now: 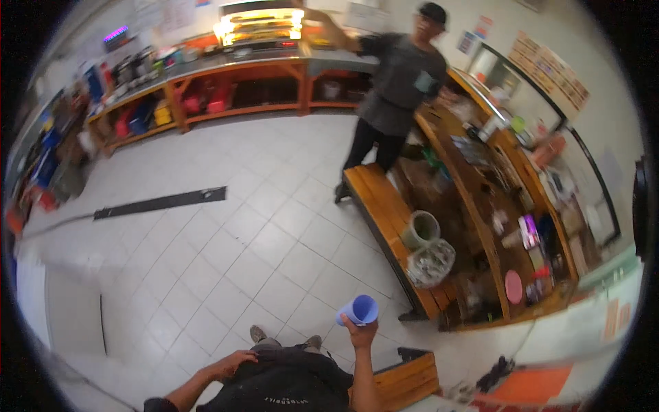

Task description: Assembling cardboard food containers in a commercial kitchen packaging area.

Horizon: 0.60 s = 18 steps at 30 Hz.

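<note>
A light blue plastic cup (358, 311) is in my right hand (360, 334), which is wrapped round its lower side. The cup tilts, its open mouth toward the upper right, and the inside I can see is plain blue. My right forearm rises from the lower edge. At my waist, against my black shirt (281, 384), rests my left hand (237, 362). Its fingers lie loosely along the cloth and seem to hold nothing, though small detail is blurred.
A wooden bench (384, 206) to the right carries a pale bucket (421, 229) and a clear plastic bag (431, 263). Behind it stands a cluttered wooden counter (473, 185). A person (401, 82) in dark clothes stands beyond the bench, one arm toward a lit oven (259, 31). A dark strip (161, 202) crosses the tiled floor.
</note>
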Available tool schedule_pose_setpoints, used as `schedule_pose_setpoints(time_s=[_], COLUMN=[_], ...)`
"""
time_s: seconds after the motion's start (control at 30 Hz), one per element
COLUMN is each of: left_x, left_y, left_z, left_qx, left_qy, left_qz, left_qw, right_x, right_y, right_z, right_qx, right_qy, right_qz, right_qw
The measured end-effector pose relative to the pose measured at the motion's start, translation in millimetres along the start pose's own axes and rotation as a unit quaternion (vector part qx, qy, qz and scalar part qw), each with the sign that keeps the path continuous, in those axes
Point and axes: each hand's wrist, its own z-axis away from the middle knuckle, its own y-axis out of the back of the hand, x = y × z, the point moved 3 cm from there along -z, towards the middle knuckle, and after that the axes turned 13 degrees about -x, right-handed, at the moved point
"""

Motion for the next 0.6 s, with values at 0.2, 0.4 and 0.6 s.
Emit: schedule_pose_setpoints(time_s=[0.2, 0.4, 0.6], left_x=[18, 41, 30], left_y=[3, 10, 5], left_z=[19, 38, 59], left_qx=[0.045, 0.054, 0.098], left_qy=[-0.051, -0.036, -0.068], left_qz=[-0.002, 0.009, 0.051], left_qw=[0.998, 0.998, 0.992], right_x=[17, 13, -1], right_y=[-13, -33, -70], right_z=[6, -3, -23], right_qx=[0.029, -0.037, -0.089], right_qy=[-0.012, 0.021, 0.044], right_qz=[-0.101, -0.037, -0.031], right_qw=[0.994, 0.998, 0.995])
